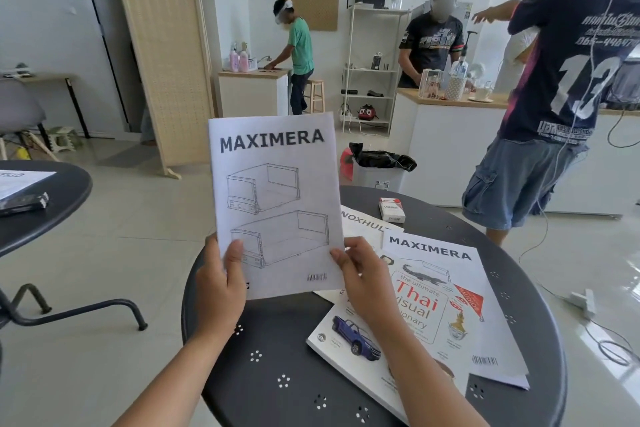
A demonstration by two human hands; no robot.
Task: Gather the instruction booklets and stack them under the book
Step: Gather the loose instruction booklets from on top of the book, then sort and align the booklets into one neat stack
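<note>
While both hands, left hand (221,282) & right hand (363,282), pinch a MAXIMERA booklet (275,204) upright above the surface (277,357), the book (412,322) lies atop other booklets (491,333); lifting it carelessly could scatter them.

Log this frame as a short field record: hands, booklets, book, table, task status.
left hand: grips held MAXIMERA booklet, lower left edge
right hand: grips same booklet, lower right edge
second MAXIMERA booklet: flat, under Thai visual dictionary
KNOXHULT booklet: partly covered
small box: far side
round black table: perforated
status: held booklet not stacked
</note>
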